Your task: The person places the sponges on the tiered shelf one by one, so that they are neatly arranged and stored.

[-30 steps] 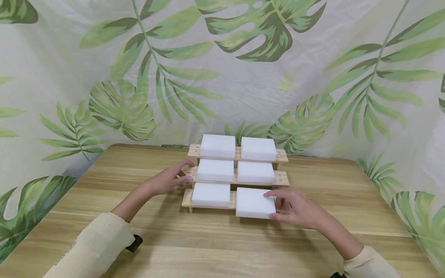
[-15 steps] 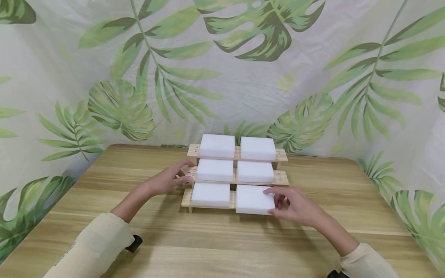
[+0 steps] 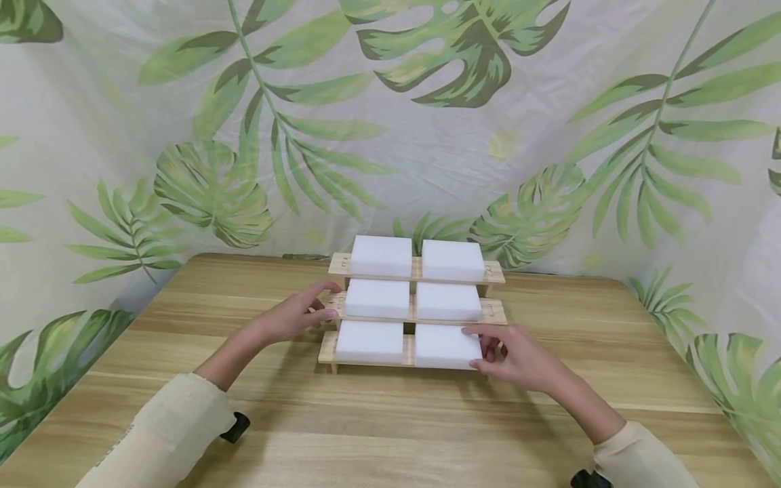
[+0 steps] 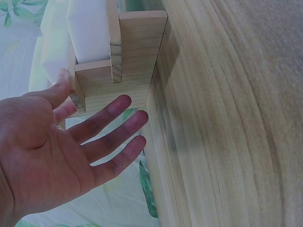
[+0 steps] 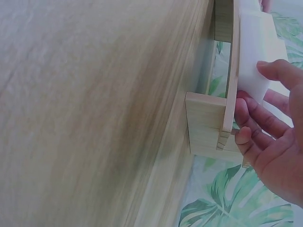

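A three-tier wooden stand bears two white foam blocks on each tier. My right hand holds the front right foam block by its right side, thumb at the near edge and index finger on the far corner. That block lies on the lowest tier beside the front left foam block. In the right wrist view, the thumb presses the held foam block and the lower fingers curl near the board's end. My left hand pinches the middle tier's left end between thumb and index finger, its other fingers extended.
Behind stand the middle-tier foam blocks and the top-tier ones. The stand is near the back of a wood-grain table. A leaf-print cloth hangs behind the table.
My right hand has moved the front right block back, away from me, so it now lines up with its neighbour on the lowest tier. The left hand has stayed in place.
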`<state>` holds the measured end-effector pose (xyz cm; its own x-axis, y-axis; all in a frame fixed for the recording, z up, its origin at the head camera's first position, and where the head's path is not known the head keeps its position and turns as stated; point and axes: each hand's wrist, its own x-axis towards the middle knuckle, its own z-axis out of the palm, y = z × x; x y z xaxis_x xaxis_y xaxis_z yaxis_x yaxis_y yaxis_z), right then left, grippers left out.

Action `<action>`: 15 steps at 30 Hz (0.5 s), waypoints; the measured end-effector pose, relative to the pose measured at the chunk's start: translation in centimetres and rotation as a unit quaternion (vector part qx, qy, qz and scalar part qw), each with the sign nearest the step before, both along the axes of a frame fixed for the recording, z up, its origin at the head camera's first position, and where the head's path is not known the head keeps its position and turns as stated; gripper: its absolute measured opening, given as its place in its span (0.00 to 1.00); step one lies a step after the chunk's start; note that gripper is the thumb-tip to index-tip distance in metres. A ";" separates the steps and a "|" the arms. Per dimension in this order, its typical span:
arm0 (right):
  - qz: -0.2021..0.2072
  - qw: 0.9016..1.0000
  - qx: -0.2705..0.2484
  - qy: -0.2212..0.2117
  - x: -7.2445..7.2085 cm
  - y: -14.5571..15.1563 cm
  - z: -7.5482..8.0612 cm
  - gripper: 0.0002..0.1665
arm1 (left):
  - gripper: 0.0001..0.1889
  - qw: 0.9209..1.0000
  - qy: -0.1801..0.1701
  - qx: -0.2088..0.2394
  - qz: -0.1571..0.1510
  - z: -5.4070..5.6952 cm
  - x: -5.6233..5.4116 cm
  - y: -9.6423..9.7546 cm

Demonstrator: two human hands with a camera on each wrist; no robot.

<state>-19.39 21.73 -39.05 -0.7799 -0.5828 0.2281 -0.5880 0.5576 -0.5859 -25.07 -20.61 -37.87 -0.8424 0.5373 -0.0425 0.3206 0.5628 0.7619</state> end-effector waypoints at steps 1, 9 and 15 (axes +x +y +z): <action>0.000 1.000 -0.001 0.000 0.0 0.0 0.0 0.26 | 0.24 1.000 -0.001 -0.001 0.001 0.0 0.0 0.0; 0.001 1.000 -0.005 0.000 -0.2 0.0 0.0 0.26 | 0.25 1.000 0.001 0.008 -0.006 0.4 0.2 0.1; -0.003 1.000 -0.002 0.005 -0.3 0.0 0.0 0.26 | 0.24 1.000 0.004 0.002 -0.011 0.4 0.0 0.0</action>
<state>-19.66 21.69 -39.10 -0.7809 -0.5776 0.2380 -0.5908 0.5590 -0.5818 -25.05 -20.65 -37.50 -0.8311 0.5551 -0.0328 0.3390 0.5526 0.7614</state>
